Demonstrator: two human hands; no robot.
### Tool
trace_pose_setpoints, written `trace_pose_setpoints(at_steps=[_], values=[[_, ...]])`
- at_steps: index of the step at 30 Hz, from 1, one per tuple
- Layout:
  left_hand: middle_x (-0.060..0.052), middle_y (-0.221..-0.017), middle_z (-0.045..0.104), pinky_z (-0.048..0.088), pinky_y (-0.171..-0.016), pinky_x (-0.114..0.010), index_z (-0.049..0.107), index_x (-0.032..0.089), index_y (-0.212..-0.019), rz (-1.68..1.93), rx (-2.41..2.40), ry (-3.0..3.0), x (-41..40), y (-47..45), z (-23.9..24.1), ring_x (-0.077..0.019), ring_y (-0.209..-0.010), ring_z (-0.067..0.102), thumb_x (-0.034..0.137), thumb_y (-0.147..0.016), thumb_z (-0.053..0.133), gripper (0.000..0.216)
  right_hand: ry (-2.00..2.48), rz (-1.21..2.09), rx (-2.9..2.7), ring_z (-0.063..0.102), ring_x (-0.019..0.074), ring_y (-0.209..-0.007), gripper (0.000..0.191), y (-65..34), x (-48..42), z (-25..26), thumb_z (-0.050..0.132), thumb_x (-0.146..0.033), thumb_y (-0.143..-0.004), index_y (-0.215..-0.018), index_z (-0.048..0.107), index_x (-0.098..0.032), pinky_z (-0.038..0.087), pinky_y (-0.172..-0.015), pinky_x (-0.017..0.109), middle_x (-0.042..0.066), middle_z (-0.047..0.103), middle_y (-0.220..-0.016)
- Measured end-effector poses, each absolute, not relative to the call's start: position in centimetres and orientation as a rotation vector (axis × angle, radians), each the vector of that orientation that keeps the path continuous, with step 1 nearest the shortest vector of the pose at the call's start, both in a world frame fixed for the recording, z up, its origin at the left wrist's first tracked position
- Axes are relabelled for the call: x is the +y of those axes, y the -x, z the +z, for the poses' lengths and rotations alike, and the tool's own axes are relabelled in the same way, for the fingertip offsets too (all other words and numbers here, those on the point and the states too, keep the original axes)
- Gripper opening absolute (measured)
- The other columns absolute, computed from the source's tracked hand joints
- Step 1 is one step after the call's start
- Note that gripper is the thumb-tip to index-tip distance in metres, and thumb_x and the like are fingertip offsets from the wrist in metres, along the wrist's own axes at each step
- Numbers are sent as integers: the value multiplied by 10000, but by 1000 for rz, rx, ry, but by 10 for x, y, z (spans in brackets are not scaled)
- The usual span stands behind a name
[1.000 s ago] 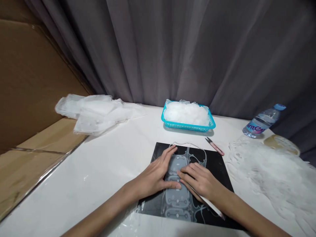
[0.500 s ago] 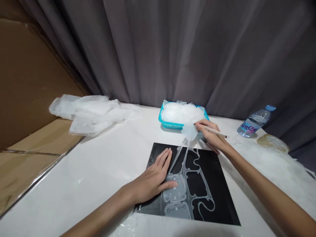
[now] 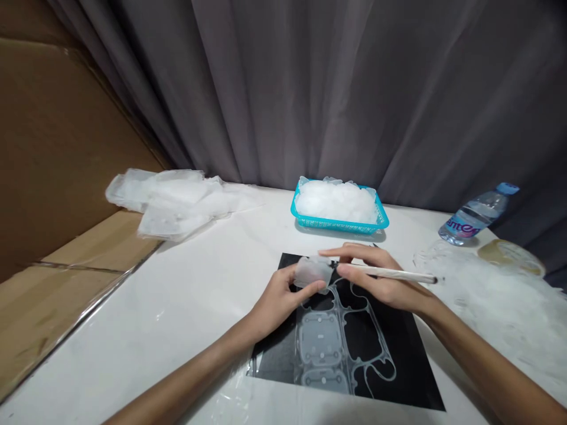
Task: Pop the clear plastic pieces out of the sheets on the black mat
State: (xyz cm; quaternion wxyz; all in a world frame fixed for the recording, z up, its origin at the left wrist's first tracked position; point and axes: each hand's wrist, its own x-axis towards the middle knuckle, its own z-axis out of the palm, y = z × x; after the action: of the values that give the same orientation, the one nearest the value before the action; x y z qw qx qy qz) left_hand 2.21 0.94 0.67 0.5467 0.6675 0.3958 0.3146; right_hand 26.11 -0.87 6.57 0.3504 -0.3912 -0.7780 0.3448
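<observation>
A black mat (image 3: 398, 366) lies on the white table, with a translucent silicone sheet (image 3: 321, 345) of rounded pads and thin webbing on it. My left hand (image 3: 283, 292) pinches one loose translucent pad (image 3: 312, 271) above the mat's far edge. My right hand (image 3: 381, 277) meets it from the right, fingers curled round a thin white stick tool (image 3: 394, 273) whose tip points right. Both hands are closed and touch the same pad.
A turquoise basket (image 3: 339, 223) heaped with translucent pieces stands behind the mat. Crumpled clear plastic bags (image 3: 172, 198) lie far left, a water bottle (image 3: 476, 215) and a pile of thin scrap webbing (image 3: 496, 295) to the right. Cardboard (image 3: 57, 165) borders the left; grey curtain behind.
My right hand came back from the basket to the mat's far edge. My left hand lifted off the sheet and now pinches a separated pad.
</observation>
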Motion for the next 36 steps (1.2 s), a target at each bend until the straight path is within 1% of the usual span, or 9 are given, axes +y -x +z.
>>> trace_pose_setpoints(at_steps=[2,5,11,13,16,21,24,30,36], values=[[-78,-960,798,544,-832,-339,751,156,-970,766,974,-1380,10,-22,9,-230,-868,728,461,-868,801,325,1122,808,-1897,676,198,-903,305,-263,-10,60,512,-404,-1062,-1225,744,-291,542,-849,346,26,745,-1058],[-96,-1019,809,544,-892,-343,773,150,-1003,760,928,-1147,10,-21,10,-225,-914,741,403,-841,838,307,1180,731,-1845,667,198,-885,332,-260,-11,41,473,-409,-1078,-1063,763,-248,528,-850,350,38,738,-997],[-85,-992,804,526,-932,-340,792,135,-976,773,849,-1080,9,-20,16,-238,-965,726,371,-835,843,280,1030,597,-2077,589,210,-878,148,-243,-13,6,657,-340,-1002,-1050,720,-215,468,-847,367,42,678,-876],[-76,-970,798,525,-912,-327,788,137,-977,766,862,-1053,9,-19,16,-228,-949,718,383,-856,825,276,1015,606,-2049,576,205,-872,115,-239,-14,3,626,-298,-1018,-979,689,-211,455,-846,364,43,669,-880],[-56,-952,783,522,-846,-297,766,151,-960,771,871,-1003,10,-17,14,-188,-871,697,409,-887,798,270,1022,663,-1971,566,197,-859,172,-237,-16,1,578,-275,-1036,-885,635,-216,447,-844,355,33,636,-856],[-32,-925,755,489,-806,-277,737,167,-955,783,896,-1042,9,-15,13,-164,-836,659,427,-886,800,276,1043,744,-1881,567,207,-922,98,-233,-18,-4,636,-312,-999,-983,652,-217,447,-867,353,36,613,-925],[-45,-950,752,485,-824,-297,738,169,-977,779,902,-1093,6,-17,15,-181,-857,653,445,-890,790,294,1049,854,-1849,568,208,-935,146,-227,-21,-5,708,-354,-952,-968,658,-218,446,-869,342,25,604,-924],[-34,-919,714,470,-800,-290,708,173,-978,768,929,-1181,5,-17,15,-172,-827,624,458,-909,768,299,1053,1050,-1737,577,176,-878,200,-222,-26,-1,657,-378,-981,-880,637,-206,445,-816,302,9,585,-890],[-20,-894,665,446,-762,-284,691,164,-984,704,860,-1381,11,-11,19,-172,-826,598,383,-871,808,273,1024,1008,-1835,550,181,-893,146,-228,-24,-3,626,-307,-981,-879,579,-214,445,-817,307,10,556,-892]])
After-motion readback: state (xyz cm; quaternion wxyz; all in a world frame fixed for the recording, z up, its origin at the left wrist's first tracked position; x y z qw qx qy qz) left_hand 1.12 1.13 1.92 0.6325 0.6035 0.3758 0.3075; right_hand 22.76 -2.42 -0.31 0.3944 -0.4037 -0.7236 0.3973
